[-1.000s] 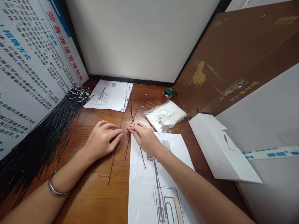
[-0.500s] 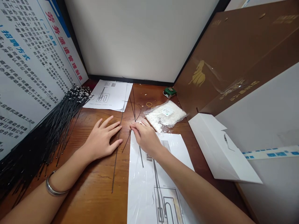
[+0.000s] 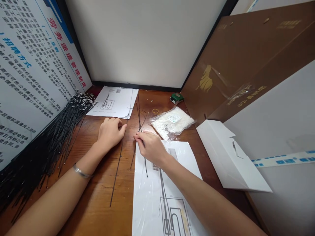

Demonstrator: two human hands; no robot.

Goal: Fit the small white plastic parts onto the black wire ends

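My left hand (image 3: 110,132) rests on the wooden table with its fingers curled in. Its thumb and forefinger meet at a long, thin black cable (image 3: 116,177) that runs toward the table's front. My right hand (image 3: 150,147) is closed in a pinch near the top edge of a printed drawing sheet (image 3: 145,203). Black cables (image 3: 138,114) cross at its fingertips, and one cable end (image 3: 146,168) sticks out below the hand over the sheet. The exact grip point is hidden by the fingers.
A large bundle of black cables (image 3: 59,131) with white tips lies at the left. At the back are a second drawing (image 3: 108,105), a bag of small white parts (image 3: 174,119) and a green tape measure (image 3: 176,97). A folded white card (image 3: 228,157) stands right, beside a brown box (image 3: 246,59).
My left hand has gone from spread flat to fingers curled at the long cable. That cable's near end has swung left. My right hand has kept its pinch, shifting slightly.
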